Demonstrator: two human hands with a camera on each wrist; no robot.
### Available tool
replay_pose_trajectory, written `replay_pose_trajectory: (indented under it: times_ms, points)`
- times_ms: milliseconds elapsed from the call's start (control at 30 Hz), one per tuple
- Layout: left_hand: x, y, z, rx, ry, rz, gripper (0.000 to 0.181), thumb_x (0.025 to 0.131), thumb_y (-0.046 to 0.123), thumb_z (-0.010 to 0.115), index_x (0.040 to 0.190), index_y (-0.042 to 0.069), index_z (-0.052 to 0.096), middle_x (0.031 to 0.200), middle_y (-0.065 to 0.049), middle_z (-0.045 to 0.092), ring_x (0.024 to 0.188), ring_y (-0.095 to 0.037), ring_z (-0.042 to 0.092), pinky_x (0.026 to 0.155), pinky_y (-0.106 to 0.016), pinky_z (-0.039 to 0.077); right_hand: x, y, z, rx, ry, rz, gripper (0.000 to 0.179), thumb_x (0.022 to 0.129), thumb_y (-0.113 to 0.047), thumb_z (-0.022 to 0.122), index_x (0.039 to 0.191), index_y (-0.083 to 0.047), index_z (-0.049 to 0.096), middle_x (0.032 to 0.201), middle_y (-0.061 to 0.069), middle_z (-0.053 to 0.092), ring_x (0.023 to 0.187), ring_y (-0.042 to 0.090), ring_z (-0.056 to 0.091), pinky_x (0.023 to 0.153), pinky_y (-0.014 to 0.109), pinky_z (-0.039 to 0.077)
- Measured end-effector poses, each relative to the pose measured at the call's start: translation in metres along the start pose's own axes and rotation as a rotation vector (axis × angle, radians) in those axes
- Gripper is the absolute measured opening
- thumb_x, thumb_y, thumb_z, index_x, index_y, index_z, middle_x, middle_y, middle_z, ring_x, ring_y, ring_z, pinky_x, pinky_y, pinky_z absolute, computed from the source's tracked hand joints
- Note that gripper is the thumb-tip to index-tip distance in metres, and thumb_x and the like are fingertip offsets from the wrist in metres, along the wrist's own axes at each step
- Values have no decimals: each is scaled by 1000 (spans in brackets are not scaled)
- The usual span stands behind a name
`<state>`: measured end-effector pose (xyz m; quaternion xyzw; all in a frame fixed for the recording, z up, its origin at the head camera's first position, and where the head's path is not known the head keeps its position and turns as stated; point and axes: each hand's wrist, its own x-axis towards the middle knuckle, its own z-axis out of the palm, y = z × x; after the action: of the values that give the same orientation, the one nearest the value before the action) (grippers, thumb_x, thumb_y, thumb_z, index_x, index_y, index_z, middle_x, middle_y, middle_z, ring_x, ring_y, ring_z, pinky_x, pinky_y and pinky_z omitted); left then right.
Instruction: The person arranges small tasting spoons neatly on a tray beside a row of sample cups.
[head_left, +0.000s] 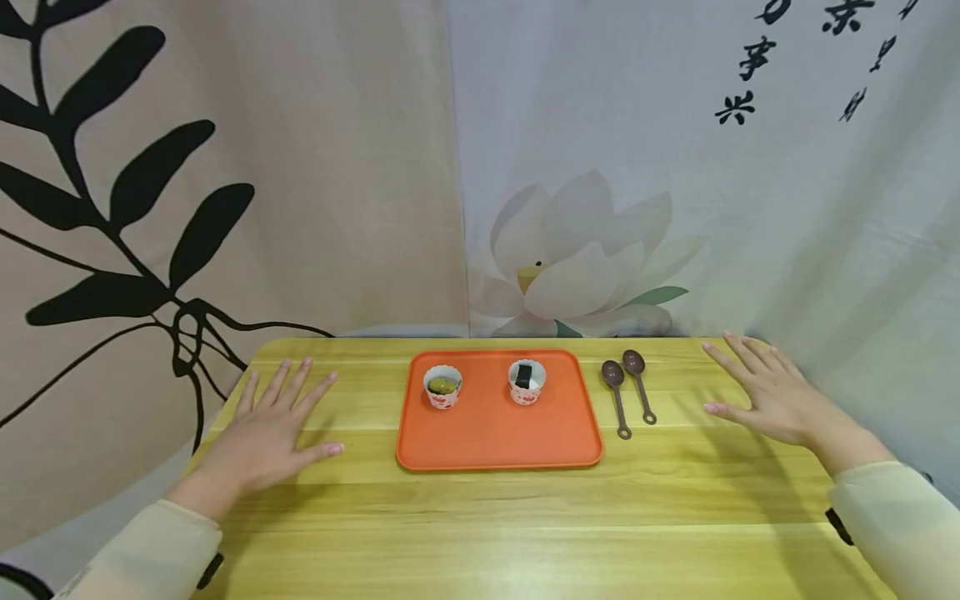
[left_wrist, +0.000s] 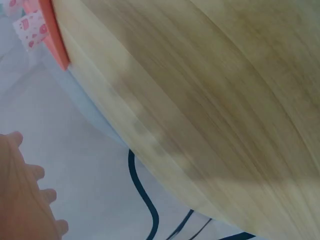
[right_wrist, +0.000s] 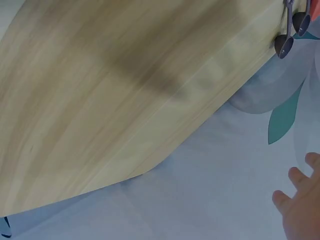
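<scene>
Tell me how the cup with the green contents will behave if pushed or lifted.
The cup is small, so probably light. Its wall looks thin and may dent if pinched. It tapers toward its base, so a high push could tip it.

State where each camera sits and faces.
Head: on the head, facing forward and down at the orange rectangular tray; left grip, right grip, cream sleeves show.
Left wrist: on that wrist, facing yellow wooden tabletop; left grip partly shows.
Right wrist: likewise, facing the tabletop; right grip partly shows.
Head and right wrist share two brown long-handled spoons.
</scene>
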<state>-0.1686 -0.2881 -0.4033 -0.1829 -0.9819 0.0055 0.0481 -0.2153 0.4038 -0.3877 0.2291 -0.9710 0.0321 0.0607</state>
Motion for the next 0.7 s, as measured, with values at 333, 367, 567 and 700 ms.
replay_pose_trajectory:
  times_ms: [333,367,567,700]
  points:
    - [-2,5,4,-61,-16,-19,94,94,68,51,163,25,3,166,-19,-5,150,-47,-4,114,-62,-15,-1,-5,5,32,-15,17,94,93,-52,65,163,-21,10,167,19,5,146,50,15,104,77,14]
    - [-2,7,4,-70,-18,-22,94,94,67,51,163,25,3,166,-18,-5,150,-47,-5,114,-63,-15,-1,-6,6,40,-16,18,94,93,-51,65,163,-21,10,166,20,5,146,50,15,104,77,14]
    - [-2,13,2,-113,-29,-33,94,94,67,51,163,24,4,166,-20,-4,149,-49,-2,113,-69,-6,-3,-12,6,84,-29,23,91,95,-50,64,163,-21,11,166,21,7,148,49,12,105,77,13]
    - [-1,15,2,-134,-33,-40,94,94,66,52,163,24,3,165,-21,-3,148,-52,2,112,-72,-2,-3,-17,6,96,-53,44,89,96,-51,62,163,-23,11,166,21,7,146,52,14,102,78,16]
